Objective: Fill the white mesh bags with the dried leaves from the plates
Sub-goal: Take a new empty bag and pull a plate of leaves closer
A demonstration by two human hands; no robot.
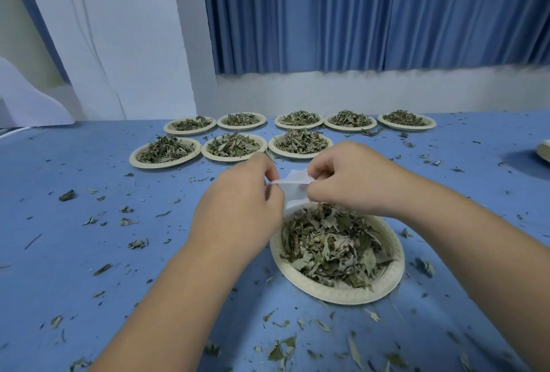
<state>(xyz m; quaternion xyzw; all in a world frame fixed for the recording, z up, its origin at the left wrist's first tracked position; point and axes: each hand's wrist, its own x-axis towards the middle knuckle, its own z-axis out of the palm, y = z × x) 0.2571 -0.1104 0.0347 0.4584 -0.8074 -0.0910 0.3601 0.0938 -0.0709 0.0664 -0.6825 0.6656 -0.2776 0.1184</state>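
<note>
free: table [65,267] left of near plate [336,295] | blocked: far side, eight leaf plates [232,159] in two rows

I can read no writing anywhere here. The white mesh bag [293,182] shows no print that I can make out, and neither the near paper plate [342,296], nor the other plates [166,163], nor the blue worktop [89,255] carries a legible label, brand, number or sign.
</note>
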